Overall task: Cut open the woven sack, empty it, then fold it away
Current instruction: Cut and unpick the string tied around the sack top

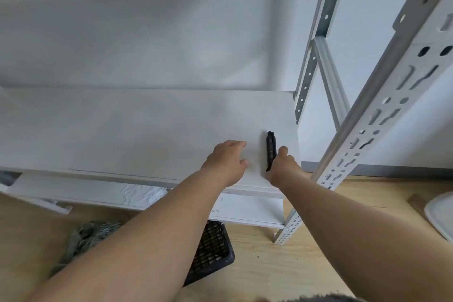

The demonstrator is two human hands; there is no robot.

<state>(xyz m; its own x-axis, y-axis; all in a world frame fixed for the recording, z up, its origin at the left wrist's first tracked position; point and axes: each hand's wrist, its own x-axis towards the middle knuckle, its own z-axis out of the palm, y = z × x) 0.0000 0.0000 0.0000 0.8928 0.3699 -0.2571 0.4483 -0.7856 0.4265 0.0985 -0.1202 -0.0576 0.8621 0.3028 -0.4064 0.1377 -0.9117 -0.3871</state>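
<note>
A black utility knife [270,148] lies on the white shelf board [147,130], near its right end. My right hand [283,167] holds the knife's near end, with the thumb along its right side. My left hand [226,162] rests on the board just left of the knife, fingers loosely bent and holding nothing. On the lower shelf lies a creased white material [139,193] that looks like the woven sack, partly hidden by the board above. A pile of dry grey-green straw [85,235] sits on the wooden floor below my left arm.
A black lattice crate [213,250] stands on the floor under my left forearm. Perforated metal rack uprights [367,135] rise on the right, and another shelf runs overhead. A white rounded object [441,216] lies at the right edge on the floor.
</note>
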